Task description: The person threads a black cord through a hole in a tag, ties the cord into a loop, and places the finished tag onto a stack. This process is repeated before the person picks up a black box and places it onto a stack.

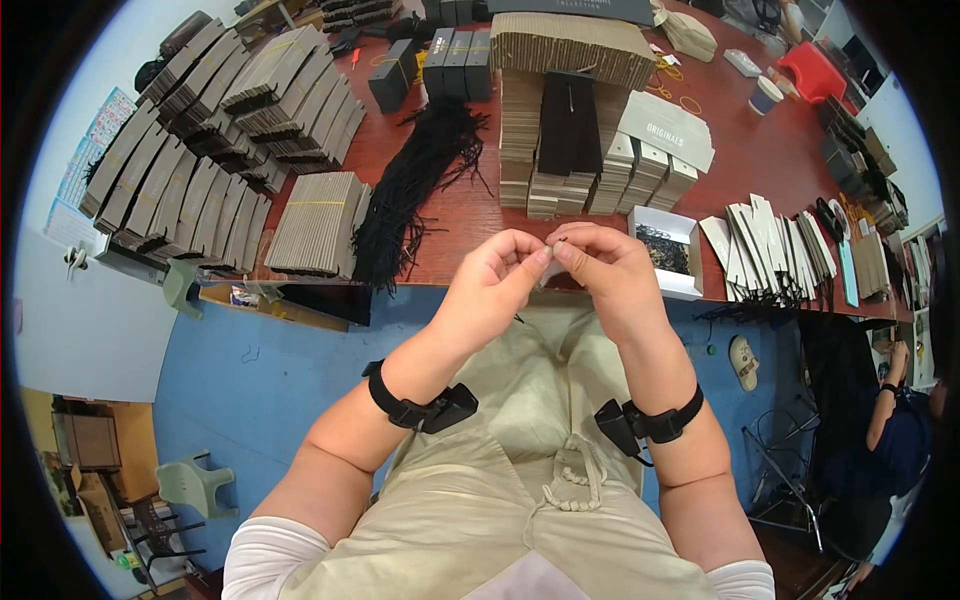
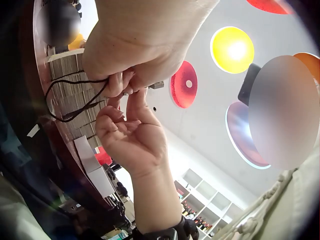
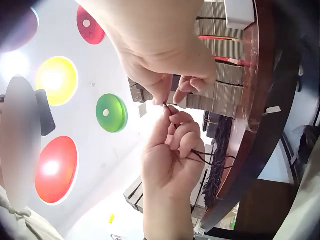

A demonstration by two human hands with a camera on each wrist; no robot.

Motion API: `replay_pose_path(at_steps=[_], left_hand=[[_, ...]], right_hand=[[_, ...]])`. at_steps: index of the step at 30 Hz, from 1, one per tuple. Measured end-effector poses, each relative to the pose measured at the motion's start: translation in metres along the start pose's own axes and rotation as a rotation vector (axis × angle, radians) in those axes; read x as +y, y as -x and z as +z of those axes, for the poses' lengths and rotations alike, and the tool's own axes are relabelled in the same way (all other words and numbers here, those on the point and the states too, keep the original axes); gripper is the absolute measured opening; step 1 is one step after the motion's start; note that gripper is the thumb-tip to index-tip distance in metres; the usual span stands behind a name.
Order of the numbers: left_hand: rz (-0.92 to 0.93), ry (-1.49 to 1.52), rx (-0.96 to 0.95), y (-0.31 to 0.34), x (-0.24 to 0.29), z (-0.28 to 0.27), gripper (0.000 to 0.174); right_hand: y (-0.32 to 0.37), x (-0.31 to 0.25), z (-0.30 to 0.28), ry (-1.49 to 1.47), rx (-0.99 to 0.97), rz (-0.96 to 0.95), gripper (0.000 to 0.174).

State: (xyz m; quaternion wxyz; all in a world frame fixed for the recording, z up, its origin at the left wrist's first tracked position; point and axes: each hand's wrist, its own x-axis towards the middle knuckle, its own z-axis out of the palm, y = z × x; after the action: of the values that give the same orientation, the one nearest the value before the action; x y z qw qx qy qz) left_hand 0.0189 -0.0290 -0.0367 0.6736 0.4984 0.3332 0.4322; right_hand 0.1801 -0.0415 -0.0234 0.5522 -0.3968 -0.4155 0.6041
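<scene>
- Your left hand (image 1: 494, 283) and right hand (image 1: 617, 283) are meeting at 12 o'clock, both thumbs and fingertips pinching one black cord (image 2: 46, 97), its loop trailing from your left hand, other fingers curling.
- One open white box (image 1: 684, 284) is sitting at 3 o'clock from them, holding small dark pieces.
- One bundle of black strings (image 1: 420, 180) is lying at 10 o'clock.
- One paper cup (image 1: 766, 96) is standing farther off, at 2 o'clock.

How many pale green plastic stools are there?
2 visible: one stool on the blue floor at the head view's lower left, another stool by the left end of the red-brown table. Others may be hidden under it.
</scene>
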Motion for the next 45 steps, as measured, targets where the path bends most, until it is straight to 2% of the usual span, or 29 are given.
replay_pose_path(at_steps=[2, 5, 11, 14, 19, 20, 21, 23, 26, 30, 31, 32, 34, 37, 40, 41, 45], left_hand=[[0.042, -0.039, 0.007, 0.001, 0.003, 0.002, 0.012], [0.035, -0.037, 0.015, 0.002, 0.005, 0.003, 0.011], [0.050, -0.039, 0.005, 0.002, 0.004, 0.003, 0.011], [0.052, -0.058, 0.001, 0.003, 0.005, 0.004, 0.011], [0.072, -0.001, -0.158, 0.001, 0.004, 0.004, 0.012], [0.081, -0.088, -0.198, 0.000, 0.006, 0.001, 0.011], [0.095, -0.174, -0.238, -0.001, 0.008, -0.003, 0.011], [0.102, -0.551, -0.302, 0.000, 0.028, -0.022, 0.010], [0.311, -0.783, -0.339, -0.003, 0.053, -0.031, 0.007], [0.621, -0.845, -0.371, -0.012, 0.051, -0.017, 0.006], [0.606, -0.863, -0.305, -0.011, 0.047, -0.011, 0.007], [0.671, -0.903, -0.260, -0.014, 0.043, -0.011, 0.009], [0.799, -0.978, -0.170, -0.021, 0.034, -0.012, 0.012], [0.702, -0.788, 0.258, -0.016, 0.025, 0.001, 0.009], [0.255, -0.473, -0.038, -0.009, 0.013, -0.016, 0.015], [0.195, -0.410, -0.035, -0.005, 0.010, -0.014, 0.011], [0.312, -0.426, 0.065, -0.003, 0.001, -0.007, 0.011]], right_hand=[[-0.004, 0.006, -0.005, -0.010, -0.052, -0.077, 0.015], [-0.001, 0.000, -0.004, 0.044, -0.014, 0.000, 0.015], [-0.001, 0.000, -0.004, 0.034, -0.030, 0.012, 0.013], [-0.004, 0.010, -0.008, -0.108, -0.054, -0.080, 0.009], [-0.004, 0.020, -0.013, -0.624, -0.220, 0.081, 0.009], [-0.003, 0.021, -0.016, -0.718, -0.268, 0.130, 0.009], [-0.003, 0.018, -0.020, -0.672, -0.292, 0.191, 0.009], [-0.004, 0.009, -0.027, -0.579, -0.339, 0.313, 0.009], [-0.001, 0.001, -0.026, -0.359, -0.304, 0.388, 0.009], [0.008, -0.004, 0.000, 0.084, -0.158, 0.284, 0.009], [0.011, -0.006, 0.008, 0.192, -0.122, 0.220, 0.009], [0.012, -0.008, 0.012, 0.299, -0.086, 0.155, 0.009], [0.009, 0.001, 0.005, 0.249, -0.029, 0.102, 0.007], [0.007, 0.008, -0.002, 0.070, 0.029, 0.088, 0.007], [0.008, 0.005, 0.004, 0.055, 0.093, 0.041, 0.006], [0.008, 0.005, 0.004, 0.084, 0.102, 0.020, 0.005], [0.007, 0.010, 0.003, 0.118, 0.100, -0.047, 0.007]])
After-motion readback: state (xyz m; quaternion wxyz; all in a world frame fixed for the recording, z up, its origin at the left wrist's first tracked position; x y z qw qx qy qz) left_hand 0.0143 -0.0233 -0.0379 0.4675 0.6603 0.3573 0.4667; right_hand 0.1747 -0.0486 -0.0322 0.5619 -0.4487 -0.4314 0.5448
